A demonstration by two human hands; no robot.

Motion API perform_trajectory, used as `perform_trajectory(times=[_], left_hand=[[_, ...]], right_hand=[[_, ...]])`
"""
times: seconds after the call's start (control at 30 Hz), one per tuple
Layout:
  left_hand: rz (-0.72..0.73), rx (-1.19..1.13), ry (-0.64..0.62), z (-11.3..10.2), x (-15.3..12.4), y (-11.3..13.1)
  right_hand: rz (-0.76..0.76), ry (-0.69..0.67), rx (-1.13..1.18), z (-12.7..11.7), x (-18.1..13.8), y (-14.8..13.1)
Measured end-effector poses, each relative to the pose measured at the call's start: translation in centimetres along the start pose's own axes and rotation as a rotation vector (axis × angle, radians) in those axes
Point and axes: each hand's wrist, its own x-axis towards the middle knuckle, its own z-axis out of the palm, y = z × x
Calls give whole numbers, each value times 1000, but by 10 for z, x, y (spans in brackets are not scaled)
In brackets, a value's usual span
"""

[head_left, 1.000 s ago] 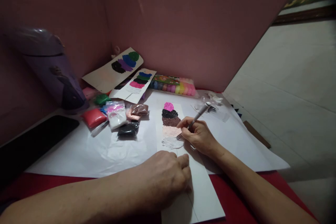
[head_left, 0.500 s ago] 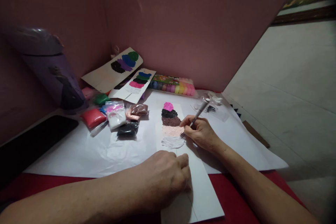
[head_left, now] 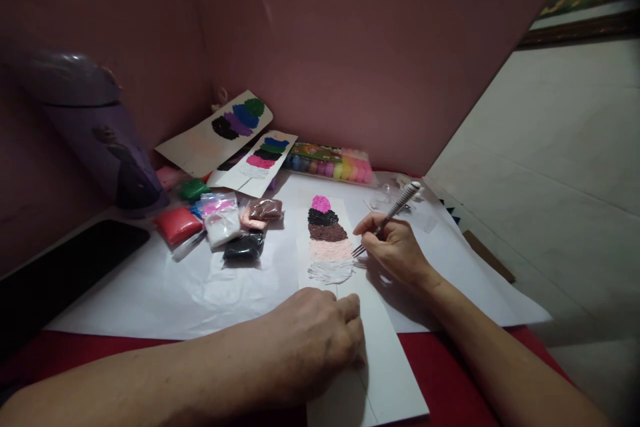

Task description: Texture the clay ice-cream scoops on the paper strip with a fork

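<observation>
My right hand [head_left: 397,253] pinches a small fork [head_left: 403,199] with a striped handle. Its tines point down at the right edge of a pale peach band of clay [head_left: 330,250]. That band lies on a long white card [head_left: 390,367], between a brown band [head_left: 327,233] and a ridged white band [head_left: 330,271]. Black clay [head_left: 323,216] and a pink blob [head_left: 321,203] top the stack. Curled in a loose fist, my left hand [head_left: 320,340] rests on the card below the white band; its fingertips are hidden, so anything inside them cannot be seen.
Bagged clay lies left of the card, including a red packet [head_left: 177,225] and a black one [head_left: 243,245]. Behind are two decorated cards [head_left: 257,177] and a clay pack [head_left: 330,163]. A purple bottle [head_left: 95,140] and black phone [head_left: 75,267] stand left; pink walls enclose the back.
My right hand and the fork have moved slightly right, and the handle tilts further right. The tines now show at the peach band's edge. My left hand stays put.
</observation>
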Motion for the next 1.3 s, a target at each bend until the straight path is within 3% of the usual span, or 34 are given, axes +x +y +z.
perform_trajectory(times=[0.5,0.9,1.13,1.3], left_hand=[[17,29,-46,-6,2,1],[-3,17,-85,-8,2,2],[9,15,-19,-5,1,0],[10,12,-39,-5,1,1]], right_hand=[[-39,-170,21,11,-7,-8],[-44,-161,-33,5,0,-2],[-46,-164,-56,2,1,-1],[-39,-149,-71,-1,2,0]])
